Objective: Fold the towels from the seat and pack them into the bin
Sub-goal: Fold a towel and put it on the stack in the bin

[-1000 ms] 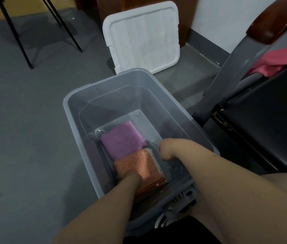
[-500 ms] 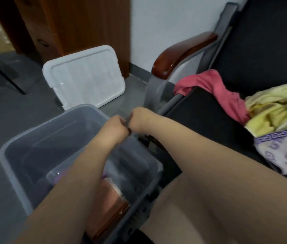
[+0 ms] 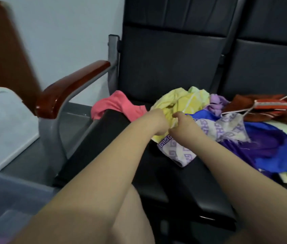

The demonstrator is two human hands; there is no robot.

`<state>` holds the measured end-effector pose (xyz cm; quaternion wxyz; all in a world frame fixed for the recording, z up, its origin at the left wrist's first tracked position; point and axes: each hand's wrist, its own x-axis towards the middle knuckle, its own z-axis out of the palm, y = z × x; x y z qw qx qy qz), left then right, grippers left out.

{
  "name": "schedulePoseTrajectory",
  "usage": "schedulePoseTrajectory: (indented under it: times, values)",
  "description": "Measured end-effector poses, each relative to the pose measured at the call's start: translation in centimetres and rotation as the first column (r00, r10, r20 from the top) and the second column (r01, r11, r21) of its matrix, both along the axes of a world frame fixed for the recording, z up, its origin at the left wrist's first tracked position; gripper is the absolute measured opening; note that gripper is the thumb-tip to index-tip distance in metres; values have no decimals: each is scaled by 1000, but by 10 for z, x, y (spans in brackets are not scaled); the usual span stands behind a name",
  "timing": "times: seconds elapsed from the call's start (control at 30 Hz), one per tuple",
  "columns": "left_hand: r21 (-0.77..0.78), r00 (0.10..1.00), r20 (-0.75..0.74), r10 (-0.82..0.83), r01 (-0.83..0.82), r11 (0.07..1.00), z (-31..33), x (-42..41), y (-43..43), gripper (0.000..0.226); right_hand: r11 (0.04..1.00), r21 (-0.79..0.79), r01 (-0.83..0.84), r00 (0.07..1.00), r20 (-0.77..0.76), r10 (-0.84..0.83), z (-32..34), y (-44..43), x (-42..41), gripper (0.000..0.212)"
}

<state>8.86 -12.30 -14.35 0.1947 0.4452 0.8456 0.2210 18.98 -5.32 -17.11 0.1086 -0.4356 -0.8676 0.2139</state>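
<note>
Seat (image 3: 174,184): hands (image 3: 159,122) (image 3: 183,125) on yellow towel (image 3: 179,101)

The left hand (image 3: 158,123) and right hand (image 3: 181,124) are bare, as are both forearms. A bare knee (image 3: 135,217) shows between them, near.

1. I see a black seat (image 3: 114,155) carrying a loose heap of towels on its right half.
2. A pink towel (image 3: 114,106) lies apart at the back left edge, drooping over it.
3. In the heap I make out a yellow towel (image 3: 179,101), a purple-patterned towel (image 3: 178,152) in front, a blue cloth (image 3: 271,148) and a rust-red towel (image 3: 262,106) behind.
4. Left of the seat, the grey floor (image 3: 28,155) bears the clear bin (image 3: 7,194) and a white lid (image 3: 2,120).
</note>
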Motion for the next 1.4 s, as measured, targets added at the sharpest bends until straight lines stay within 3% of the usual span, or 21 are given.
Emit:
schedulePoseTrajectory:
  times: [0.1,0.23,0.3,0.4,0.47,0.53,0.63,0.7,0.77,0.87,1.0,1.13,1.2,1.3,1.37,1.4]
  values:
    - [-6,996,70,58,-58,998,-27,11,42,63,988,-16,154,988,-5,-154,-18,35,28,57]
    - [16,968,147,202,-206,978,-72,3,60,85,985,83,148,987,-71,-142,-20,63,29,65]
    - [108,975,127,182,-196,975,-75,-1,63,69,983,159,93,993,-88,-79,-18,66,21,64]
    - [210,975,76,207,-219,953,-58,-9,64,26,980,200,12,995,-98,7,-21,66,9,63]
    - [292,963,179,204,-250,923,-42,-12,57,13,974,228,-9,995,-90,31,-21,64,4,66]
    - [396,928,340,151,-288,872,-24,-9,46,20,970,241,-34,993,-98,59,-20,63,3,65]
    - [521,785,616,-60,-348,779,0,1,31,6,974,223,-30,986,-153,65,-16,66,8,54]
    - [589,645,722,-251,-383,712,12,6,23,17,980,199,-16,969,-238,64,-12,70,14,37]
    - [620,508,765,-396,-416,665,20,5,13,28,982,187,8,949,-312,52,-6,72,19,20]
    - [640,369,767,-525,-499,584,31,-1,0,27,981,188,38,925,-378,37,5,73,23,18]
    - [604,300,754,-584,-667,437,35,-20,-10,38,997,49,56,793,-609,-15,30,58,30,27]
    - [590,364,788,-496,-675,442,32,-28,-16,19,981,-178,-80,668,-740,-80,60,38,45,32]
    - [623,387,763,-518,-653,429,34,-28,-18,20,942,-280,-183,588,-799,-123,72,30,52,25]
    - [687,348,679,-646,-612,391,35,-31,-18,52,791,-485,-374,425,-847,-319,86,24,64,18]
    - [725,358,644,-676,-567,391,33,-28,-11,66,741,-543,-396,417,-825,-382,90,27,69,24]
    - [719,364,657,-660,-567,403,30,-25,-6,70,768,-567,-298,491,-781,-386,87,34,69,28]
